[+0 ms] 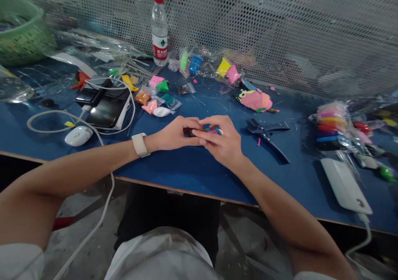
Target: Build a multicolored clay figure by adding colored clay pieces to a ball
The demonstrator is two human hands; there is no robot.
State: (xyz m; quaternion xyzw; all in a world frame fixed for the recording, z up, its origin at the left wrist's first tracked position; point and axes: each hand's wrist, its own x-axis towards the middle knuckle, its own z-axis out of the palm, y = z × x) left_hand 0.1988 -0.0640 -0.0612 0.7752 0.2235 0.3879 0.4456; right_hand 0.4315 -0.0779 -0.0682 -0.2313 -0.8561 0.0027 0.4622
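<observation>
My left hand (178, 134) and my right hand (228, 142) meet above the blue table (183, 166), near its front edge. Between their fingertips is a small piece of coloured modelling clay (214, 131), with purple, teal and pink showing. Both hands are closed on it, and the fingers cover most of its shape. To the right of my right hand lie dark-handled cutters (269, 137), with a pink scrap beside them. Behind these rests a pink clay figure (256, 100) with yellow and green parts. Small bags of clay (151, 106) lie beyond my left hand.
A water bottle (159, 35) stands by the perforated metal panel (264, 27). At left are a green basket (23, 39), a black phone (107, 110), a white cable and a white case (78, 136). Stacked clay packs (331, 124) and a white power bank (345, 184) lie at right.
</observation>
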